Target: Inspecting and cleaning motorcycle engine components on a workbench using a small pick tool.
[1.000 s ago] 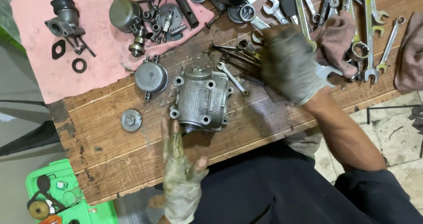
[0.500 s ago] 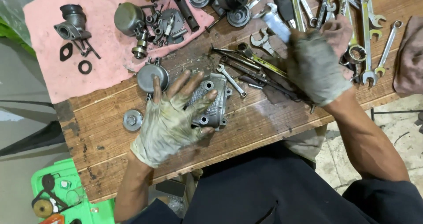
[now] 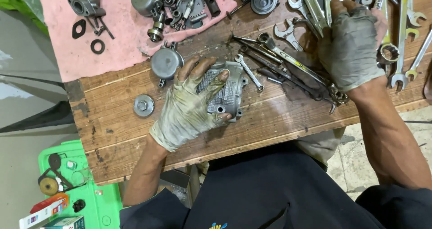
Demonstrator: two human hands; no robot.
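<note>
Since half a second ago, the ribbed grey cast-metal engine cover (image 3: 225, 91) has been kept under the left hand (image 3: 191, 105), while the right hand (image 3: 353, 46) has been shifted further up into the tools. The cover is lying flat near the middle of the worn brown plank table (image 3: 112, 116), pressed down by the spread, grimy-gloved fingers of the left hand, apparently so that it is steadied; it is pinned rather than gripped. Just beside it to the left, a round domed grey metal cap (image 3: 166, 62) is seen, and a small flat metal disc with a central nut (image 3: 144, 105) lies further left. The right hand, likewise gloved, is curled over a heap of long steel spanners (image 3: 292, 64); whether one is actually grasped cannot be told. Smaller oily parts are laid out on a pink cloth (image 3: 121, 44), perhaps to keep them together.
</note>
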